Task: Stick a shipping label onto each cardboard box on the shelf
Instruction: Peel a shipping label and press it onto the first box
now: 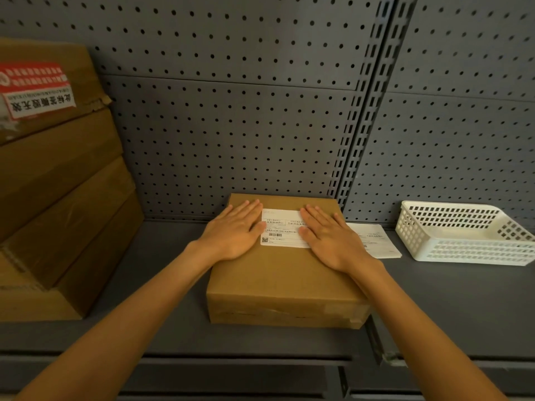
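Note:
A flat cardboard box lies on the grey shelf in front of me. A white shipping label with a barcode and a QR code lies on its top, toward the far edge. My left hand rests flat on the box top, its thumb touching the label's left edge. My right hand lies flat over the label's right part, fingers spread. Neither hand holds anything. To the right of the box, a small stack of white labels sits on the shelf.
A stack of larger cardboard boxes fills the shelf's left side; the top one bears a red and white sticker. A white plastic basket stands at the right. A grey pegboard wall backs the shelf.

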Available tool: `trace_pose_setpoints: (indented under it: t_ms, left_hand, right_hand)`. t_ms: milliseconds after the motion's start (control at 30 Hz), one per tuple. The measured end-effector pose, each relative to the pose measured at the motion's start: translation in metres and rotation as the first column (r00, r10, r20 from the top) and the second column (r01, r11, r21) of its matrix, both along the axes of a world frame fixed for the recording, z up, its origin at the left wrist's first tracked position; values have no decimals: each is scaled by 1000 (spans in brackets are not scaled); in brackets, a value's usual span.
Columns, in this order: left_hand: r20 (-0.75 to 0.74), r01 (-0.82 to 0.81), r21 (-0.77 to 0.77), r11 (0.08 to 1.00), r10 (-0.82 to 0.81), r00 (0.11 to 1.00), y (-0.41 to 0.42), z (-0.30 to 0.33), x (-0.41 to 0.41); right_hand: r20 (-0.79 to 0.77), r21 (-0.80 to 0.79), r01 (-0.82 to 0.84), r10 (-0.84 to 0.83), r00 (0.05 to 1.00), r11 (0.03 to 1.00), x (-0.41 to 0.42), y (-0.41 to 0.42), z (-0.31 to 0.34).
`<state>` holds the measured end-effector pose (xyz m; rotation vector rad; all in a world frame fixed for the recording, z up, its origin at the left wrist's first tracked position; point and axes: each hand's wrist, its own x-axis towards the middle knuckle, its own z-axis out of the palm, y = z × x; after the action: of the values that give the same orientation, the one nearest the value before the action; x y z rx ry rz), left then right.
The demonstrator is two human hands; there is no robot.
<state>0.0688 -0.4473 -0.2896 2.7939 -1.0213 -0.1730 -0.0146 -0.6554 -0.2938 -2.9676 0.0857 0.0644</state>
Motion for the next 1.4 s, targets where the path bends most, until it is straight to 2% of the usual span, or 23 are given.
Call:
trace_pose_setpoints:
  t_ms: [200, 333, 633, 767, 900, 1300, 1400]
  left_hand:
    - [12, -12, -3, 1000, 12, 1000, -2, -3, 0]
    - [12, -11, -8, 1000, 11, 1000, -3, -3, 1]
    - [15, -18, -9, 1000, 19, 1000, -5, -3, 0]
    - [23, -10, -11, 1000, 10, 1000, -4, -4, 1]
    - [17, -18, 21, 1000, 17, 1000, -3, -4, 2]
    - [-76, 56, 72, 996, -50, 996, 5, 9, 3]
    - [-92, 79, 69, 994, -73, 993, 8, 10, 6]
  right_hand:
    - [85, 29, -85, 82, 993, 996, -4, 16, 11]
    - [-5, 26, -181, 182, 983, 983, -3, 40, 13]
    - [-38, 40, -262, 264, 964, 964, -37, 48, 14]
    - [3, 22, -179, 179, 984, 984, -17, 38, 19]
    - [-33, -23, -155, 155, 987, 988, -1, 30, 13]
    - [-77, 15, -49, 50, 996, 999, -10, -14, 12]
    - [-76, 70, -14, 20, 997, 997, -14, -25, 11]
